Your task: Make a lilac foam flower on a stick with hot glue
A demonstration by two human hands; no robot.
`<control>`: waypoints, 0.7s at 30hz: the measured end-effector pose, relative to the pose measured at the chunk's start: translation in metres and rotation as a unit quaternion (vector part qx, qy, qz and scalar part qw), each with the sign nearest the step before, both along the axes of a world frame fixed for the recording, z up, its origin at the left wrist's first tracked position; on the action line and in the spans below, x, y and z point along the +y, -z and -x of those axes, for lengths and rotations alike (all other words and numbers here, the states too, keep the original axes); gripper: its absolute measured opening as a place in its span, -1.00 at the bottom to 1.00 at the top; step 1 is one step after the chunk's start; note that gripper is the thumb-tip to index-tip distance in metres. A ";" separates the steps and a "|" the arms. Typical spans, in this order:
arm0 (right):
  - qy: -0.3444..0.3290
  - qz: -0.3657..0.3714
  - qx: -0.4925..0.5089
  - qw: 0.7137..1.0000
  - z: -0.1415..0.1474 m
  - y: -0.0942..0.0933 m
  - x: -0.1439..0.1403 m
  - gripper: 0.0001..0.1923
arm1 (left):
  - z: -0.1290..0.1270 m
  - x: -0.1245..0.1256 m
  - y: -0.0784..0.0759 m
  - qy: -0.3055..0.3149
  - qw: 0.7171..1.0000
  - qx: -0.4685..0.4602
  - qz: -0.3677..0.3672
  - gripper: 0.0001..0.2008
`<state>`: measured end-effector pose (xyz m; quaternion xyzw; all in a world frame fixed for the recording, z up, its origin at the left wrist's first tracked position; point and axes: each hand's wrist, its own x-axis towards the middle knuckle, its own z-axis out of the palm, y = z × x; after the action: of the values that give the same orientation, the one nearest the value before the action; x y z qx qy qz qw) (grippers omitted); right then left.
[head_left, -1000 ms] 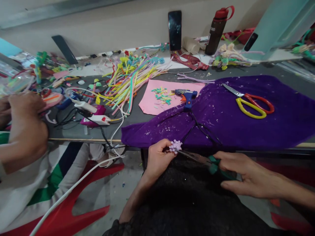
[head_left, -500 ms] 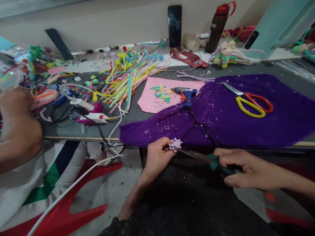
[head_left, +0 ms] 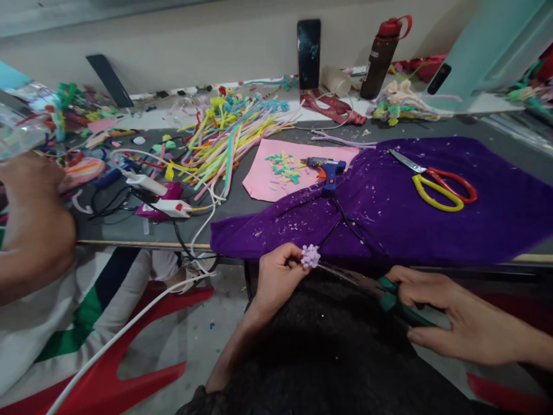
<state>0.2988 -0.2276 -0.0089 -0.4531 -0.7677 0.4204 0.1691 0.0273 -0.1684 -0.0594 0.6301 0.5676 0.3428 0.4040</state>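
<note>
My left hand (head_left: 276, 278) pinches a small lilac fuzzy flower (head_left: 310, 256) just below the table's front edge. My right hand (head_left: 449, 314) grips green-handled pliers (head_left: 380, 286), whose thin jaws point left and reach the flower's underside. Both hands hover over my dark lap, in front of a purple cloth (head_left: 415, 202) speckled with white bits.
On the cloth lie red-and-yellow scissors (head_left: 436, 183) and a blue glue gun (head_left: 327, 169) by a pink sheet (head_left: 272, 178). Several coloured pipe cleaners (head_left: 228, 135), a power strip (head_left: 170, 207), a phone (head_left: 308, 53) and a bottle (head_left: 380, 52) stand behind. Another person's hand (head_left: 37, 219) is at left.
My right hand with the pliers has slid right and slightly down, drawing away from the flower. My left hand keeps the flower nearly in place.
</note>
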 end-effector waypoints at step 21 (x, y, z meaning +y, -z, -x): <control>-0.053 0.023 -0.024 0.998 0.011 0.011 0.001 -0.82 | -0.001 -0.001 0.002 0.002 0.996 0.069 -0.060 -0.90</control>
<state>0.2875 -0.2270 -0.0196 -0.4258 -0.7845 0.4353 0.1175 0.0285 -0.1697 -0.0610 0.6762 0.5716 0.3314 0.3260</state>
